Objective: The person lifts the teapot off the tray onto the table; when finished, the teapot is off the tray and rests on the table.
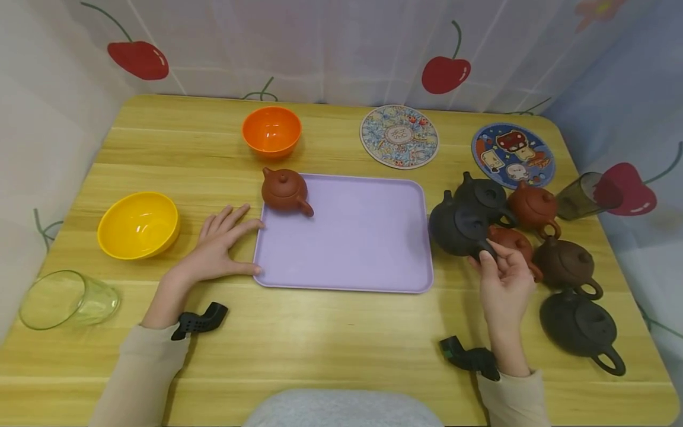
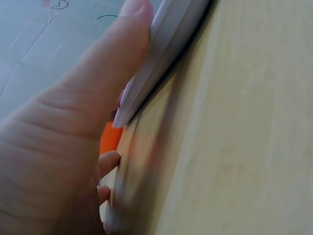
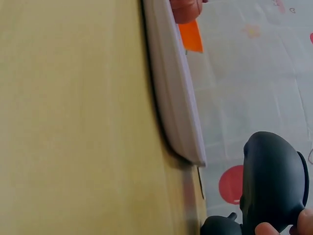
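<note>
In the head view, my right hand (image 1: 507, 281) pinches the handle of a black teapot (image 1: 452, 226) just beyond the tray's right edge. The right wrist view shows this teapot (image 3: 274, 181) raised off the table, fingertips at its handle. My left hand (image 1: 221, 246) is spread at the left edge of a lilac tray (image 1: 347, 237), thumb and index fingertip touching the rim. On the tray's upper left corner stands a reddish-brown teapot (image 1: 284, 191). Beside the held pot are another black teapot (image 1: 482, 198) and a reddish teapot (image 1: 512, 240), partly hidden by my hand.
More teapots stand at right: reddish (image 1: 532, 207), dark brown (image 1: 564, 261), black (image 1: 578, 323). A dark glass (image 1: 578, 198) lies behind them. Two round mats (image 1: 384, 148) (image 1: 488, 133) lie at the back. An orange bowl (image 1: 272, 133), yellow bowl (image 1: 140, 228) and green glass (image 1: 98, 302) are at left.
</note>
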